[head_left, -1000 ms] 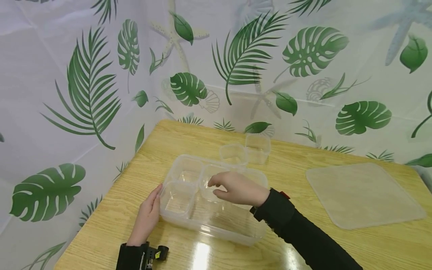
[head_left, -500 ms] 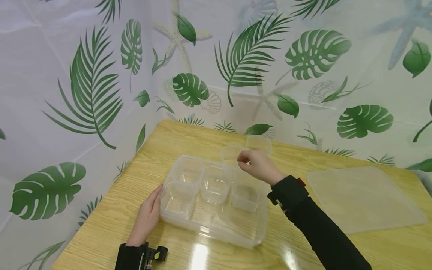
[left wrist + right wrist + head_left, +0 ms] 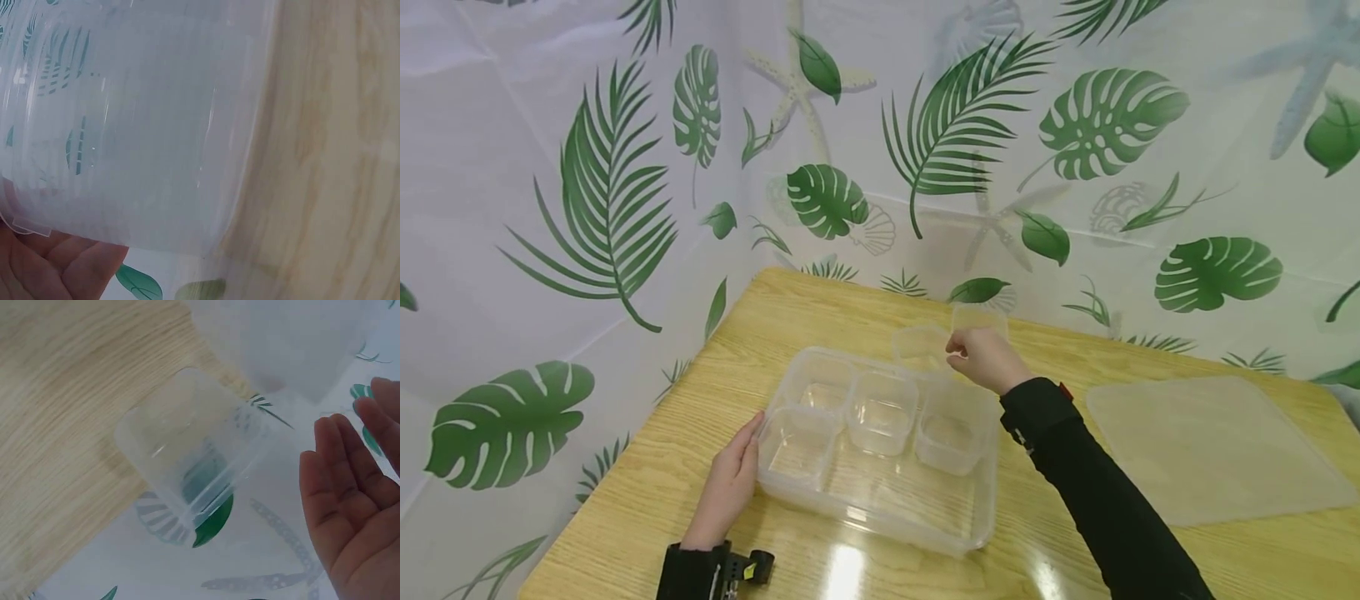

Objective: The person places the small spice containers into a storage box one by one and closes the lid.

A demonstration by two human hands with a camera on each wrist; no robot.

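Observation:
A large clear plastic box sits on the table with several small clear containers inside. Two of these stand at its left end; a middle container and a right container stand beside them. My left hand rests against the box's left wall, fingers fairly straight; part of the palm shows in the left wrist view. Behind the box are two more small containers: a left one and a right one. My right hand hovers over these two, its bent fingers holding nothing visible.
A flat translucent lid lies on the wooden table at the right. A white leaf-print sheet hangs behind and to the left of the table. A blurred translucent thing fills the top of the right wrist view.
My right hand has moved from above the box's middle to the small containers behind it, uncovering the middle and right containers. My left hand has stayed on the box wall.

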